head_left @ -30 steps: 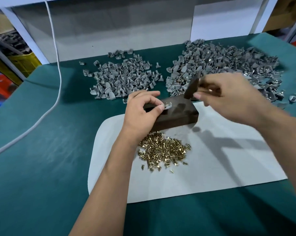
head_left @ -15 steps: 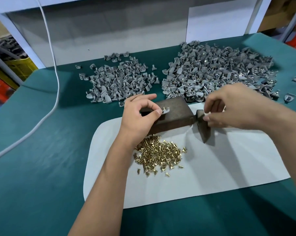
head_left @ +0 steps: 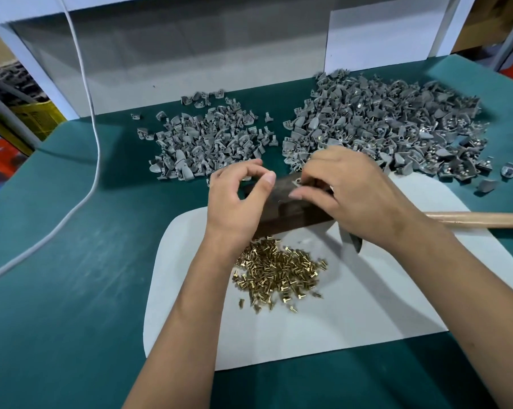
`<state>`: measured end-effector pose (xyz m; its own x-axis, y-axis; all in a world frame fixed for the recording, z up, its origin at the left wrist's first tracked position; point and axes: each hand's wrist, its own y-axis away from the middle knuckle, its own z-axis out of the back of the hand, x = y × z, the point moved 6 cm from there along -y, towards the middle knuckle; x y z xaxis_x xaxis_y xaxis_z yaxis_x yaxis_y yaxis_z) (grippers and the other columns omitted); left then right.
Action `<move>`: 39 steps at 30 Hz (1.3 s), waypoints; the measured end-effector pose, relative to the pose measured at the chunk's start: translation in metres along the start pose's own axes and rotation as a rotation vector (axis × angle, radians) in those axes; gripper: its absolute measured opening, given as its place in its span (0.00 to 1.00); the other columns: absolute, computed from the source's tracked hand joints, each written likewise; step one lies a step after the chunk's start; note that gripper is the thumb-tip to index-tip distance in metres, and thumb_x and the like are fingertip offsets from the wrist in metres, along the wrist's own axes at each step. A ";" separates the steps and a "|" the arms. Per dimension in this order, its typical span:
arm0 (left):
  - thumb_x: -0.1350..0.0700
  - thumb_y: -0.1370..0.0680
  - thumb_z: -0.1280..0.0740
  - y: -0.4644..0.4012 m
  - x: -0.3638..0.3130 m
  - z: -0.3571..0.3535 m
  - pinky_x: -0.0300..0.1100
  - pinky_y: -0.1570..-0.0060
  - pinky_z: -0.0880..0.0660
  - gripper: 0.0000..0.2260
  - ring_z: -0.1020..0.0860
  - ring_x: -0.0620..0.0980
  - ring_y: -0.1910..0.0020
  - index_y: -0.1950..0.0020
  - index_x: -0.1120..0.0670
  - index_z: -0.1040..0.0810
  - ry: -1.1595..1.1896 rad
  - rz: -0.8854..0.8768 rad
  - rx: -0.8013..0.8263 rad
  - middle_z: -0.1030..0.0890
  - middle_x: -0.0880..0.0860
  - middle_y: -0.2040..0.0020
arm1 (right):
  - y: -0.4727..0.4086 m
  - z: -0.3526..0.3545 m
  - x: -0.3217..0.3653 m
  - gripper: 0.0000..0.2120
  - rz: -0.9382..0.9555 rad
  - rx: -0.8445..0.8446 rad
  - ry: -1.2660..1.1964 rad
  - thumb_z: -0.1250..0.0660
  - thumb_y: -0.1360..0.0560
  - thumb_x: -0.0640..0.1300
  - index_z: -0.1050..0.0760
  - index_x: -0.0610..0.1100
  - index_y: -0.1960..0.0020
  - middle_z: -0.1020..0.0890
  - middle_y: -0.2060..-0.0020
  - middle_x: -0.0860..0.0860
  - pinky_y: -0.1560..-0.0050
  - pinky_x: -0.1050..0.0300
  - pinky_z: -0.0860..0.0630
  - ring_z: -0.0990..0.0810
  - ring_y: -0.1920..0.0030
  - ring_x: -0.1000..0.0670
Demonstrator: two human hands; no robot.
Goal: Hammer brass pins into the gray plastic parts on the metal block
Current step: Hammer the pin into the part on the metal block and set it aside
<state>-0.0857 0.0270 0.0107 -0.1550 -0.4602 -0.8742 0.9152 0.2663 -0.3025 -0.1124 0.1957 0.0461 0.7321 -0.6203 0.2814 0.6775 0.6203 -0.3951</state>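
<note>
**At the block's top face: finished part under the right fingertips, hammer laid down**

In the centre of the frame, in the only view given, the head camera, the dark metal block (head_left: pixel 282 208) lies on the white mat (head_left: pixel 367 314) with its long axis running left to right, slightly tilted. A small gray plastic part (head_left: pixel 297 182) sits on the block's upper face, right of its middle. The right hand (head_left: pixel 355 193) reaches over the block from the right, fingers curled down around that part; they seem to pinch it, though the contact itself is mostly hidden. The left hand (head_left: pixel 237 196) hovers at the block's left end, thumb and forefinger curved toward each other but apart, holding nothing that can be seen.

The hammer (head_left: pixel 473 219) lies on the mat, its wooden handle running out to the right edge of the frame and its head tucked below the right wrist, so neither hand holds it. The brass pins (head_left: pixel 279 273) form a loose heap just below the block, nearer the left hand. Two piles of gray parts fill the upper half: the left pile (head_left: pixel 211 143) in the upper middle, the right pile (head_left: pixel 397 125) in the upper right, directly beyond the right hand.

Judging from this, the part is about to be lifted off, and the upper-right pile is the nearest drop.
</note>
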 end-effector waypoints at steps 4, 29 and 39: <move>0.44 0.22 0.34 -0.001 0.005 0.003 0.56 0.33 0.28 0.13 0.23 0.52 0.36 0.47 0.52 0.17 -0.022 0.015 -0.072 0.17 0.46 0.42 | -0.005 0.004 -0.026 0.16 -0.085 -0.049 0.025 0.38 0.20 0.58 0.27 0.47 0.59 0.26 0.62 0.55 0.52 0.54 0.32 0.27 0.58 0.50; 0.41 0.20 0.40 -0.004 0.020 0.011 0.51 0.43 0.21 0.19 0.18 0.49 0.49 0.51 0.52 0.17 0.061 0.104 -0.178 0.15 0.48 0.54 | -0.014 -0.001 -0.036 0.27 -0.282 0.040 -0.027 0.45 0.15 0.55 0.19 0.37 0.58 0.18 0.63 0.41 0.54 0.44 0.23 0.20 0.60 0.40; 0.63 0.19 0.37 -0.011 0.043 0.032 0.44 0.34 0.32 0.15 0.31 0.52 0.35 0.38 0.47 0.19 -0.416 0.068 -0.195 0.18 0.45 0.39 | -0.016 0.008 0.000 0.13 -0.167 -0.073 -0.066 0.36 0.18 0.54 0.18 0.46 0.51 0.18 0.60 0.52 0.55 0.56 0.27 0.22 0.59 0.50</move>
<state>-0.0903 -0.0225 -0.0121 0.1023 -0.7263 -0.6797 0.8251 0.4437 -0.3498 -0.1226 0.1889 0.0595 0.6143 -0.6775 0.4046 0.7851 0.4734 -0.3993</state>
